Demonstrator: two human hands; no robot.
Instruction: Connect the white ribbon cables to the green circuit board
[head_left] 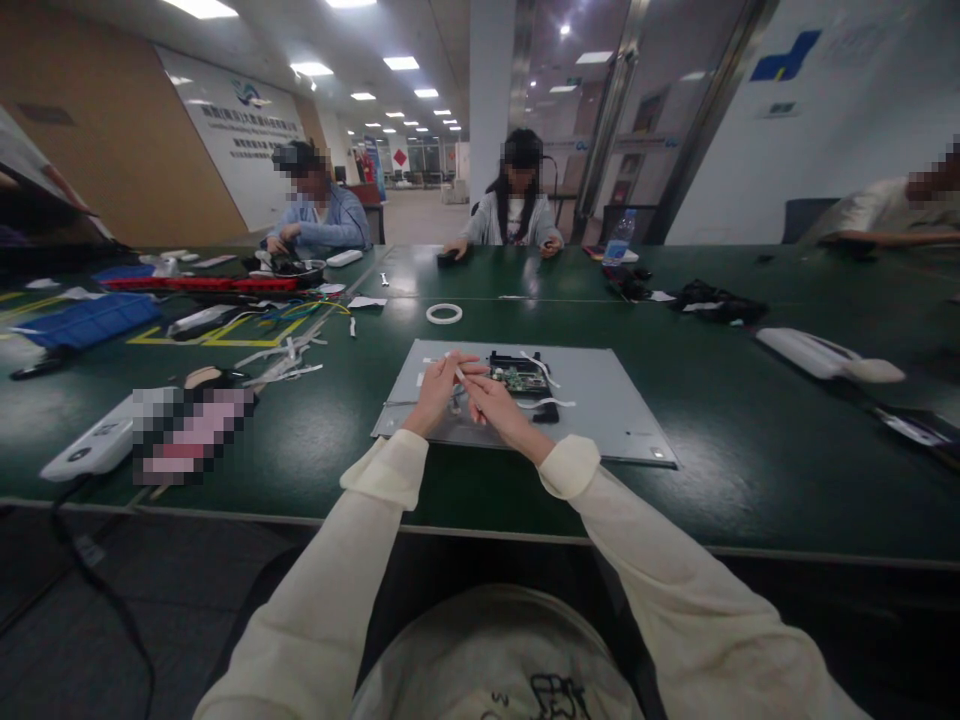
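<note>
My left hand (437, 391) and my right hand (496, 402) meet over the left part of a flat grey panel (600, 400). Their fingertips come together in a pinch; what lies between them, if anything, is too small to make out. Just beyond my right hand, a green circuit board (519, 379) sits in a black plastic frame (551, 385) on the panel. A white strip (553, 404) and another thin white strip (546, 367) lie across the frame. My hands partly hide the frame's left side.
A white tape roll (444, 314) lies beyond the panel. Cut white strips (289, 362), a white device (112, 435) and a blue tray (90, 325) are to the left. Another white device (814, 353) lies right. Co-workers sit around the table, near a water bottle (619, 240).
</note>
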